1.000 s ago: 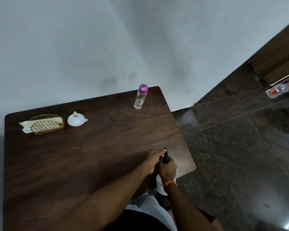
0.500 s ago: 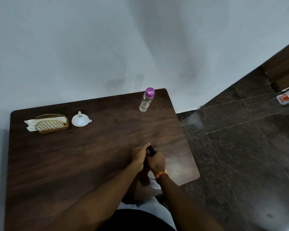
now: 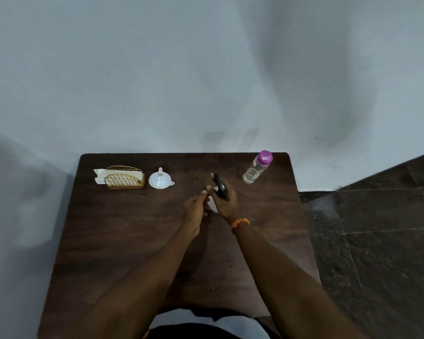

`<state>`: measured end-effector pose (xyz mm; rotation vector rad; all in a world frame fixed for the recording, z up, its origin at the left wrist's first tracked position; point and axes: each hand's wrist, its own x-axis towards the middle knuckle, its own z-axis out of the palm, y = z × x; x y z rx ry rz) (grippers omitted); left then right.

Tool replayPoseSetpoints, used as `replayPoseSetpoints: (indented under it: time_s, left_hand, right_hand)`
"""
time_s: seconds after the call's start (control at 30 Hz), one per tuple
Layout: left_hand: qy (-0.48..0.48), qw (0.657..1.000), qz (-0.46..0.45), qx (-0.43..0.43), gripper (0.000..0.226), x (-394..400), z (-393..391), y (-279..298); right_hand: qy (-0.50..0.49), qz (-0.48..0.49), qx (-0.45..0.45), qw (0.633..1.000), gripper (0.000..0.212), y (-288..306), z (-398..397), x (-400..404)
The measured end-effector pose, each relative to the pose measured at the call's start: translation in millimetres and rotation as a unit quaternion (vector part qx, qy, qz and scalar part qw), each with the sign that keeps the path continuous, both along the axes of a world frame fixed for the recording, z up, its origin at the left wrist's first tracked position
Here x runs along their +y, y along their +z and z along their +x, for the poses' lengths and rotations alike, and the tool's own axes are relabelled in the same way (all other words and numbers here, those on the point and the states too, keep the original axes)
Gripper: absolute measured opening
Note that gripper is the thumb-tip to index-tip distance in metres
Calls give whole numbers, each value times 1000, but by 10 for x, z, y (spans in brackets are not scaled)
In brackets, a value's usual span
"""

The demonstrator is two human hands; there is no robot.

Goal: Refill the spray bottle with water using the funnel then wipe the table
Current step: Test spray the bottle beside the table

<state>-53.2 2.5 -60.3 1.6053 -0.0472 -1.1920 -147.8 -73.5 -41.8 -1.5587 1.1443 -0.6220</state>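
Observation:
A spray bottle [image 3: 220,189] with a black trigger head and a white body is held above the middle of the dark wooden table [image 3: 123,241]. My right hand [image 3: 227,204] grips it around the neck. My left hand [image 3: 194,211] touches it from the left, fingertips at the base of the head; most of the white body is hidden between the hands. A white funnel [image 3: 160,179] lies mouth down at the back, left of the hands. A clear water bottle [image 3: 256,168] with a purple cap stands at the back right corner.
A gold wire holder with white napkins [image 3: 124,179] sits at the back left, next to the funnel. The table stands against a pale wall. Dark stone floor lies beyond the table's right edge.
Both hands have lifted the spray bottle from beside the table's near right edge to above its middle. The view has swung to face the table squarely.

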Motion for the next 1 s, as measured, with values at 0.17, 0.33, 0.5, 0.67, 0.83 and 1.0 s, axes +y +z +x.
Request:
replayPoseSetpoints:
  time_s: [0.17, 0.33, 0.5, 0.67, 0.83, 1.0]
  left_hand:
    - [-42, 998, -37, 16, 23, -80, 172, 43]
    - [-70, 997, -25, 12, 33, -136, 205, 31]
    - [-83, 996, -10, -5, 42, -113, 196, -115]
    - [-99, 995, -4, 24, 45, -129, 232, -240]
    - [-108, 994, 14, -17, 57, -79, 388, -220]
    - [-100, 989, 88, -58, 45, 214, 484, -295]
  right_hand:
    - [-27, 28, -45, 998, 58, -134, 352, -242]
    - [-6, 41, 27, 999, 72, -398, 386, -308]
    - [-55, 8, 215, 975, 80, -497, 284, -207]
    - [-67, 27, 167, 983, 78, -456, 363, -231]
    - [-67, 43, 152, 985, 88, -425, 299, -215]
    - [-25, 52, 299, 952, 83, -589, 172, 262]
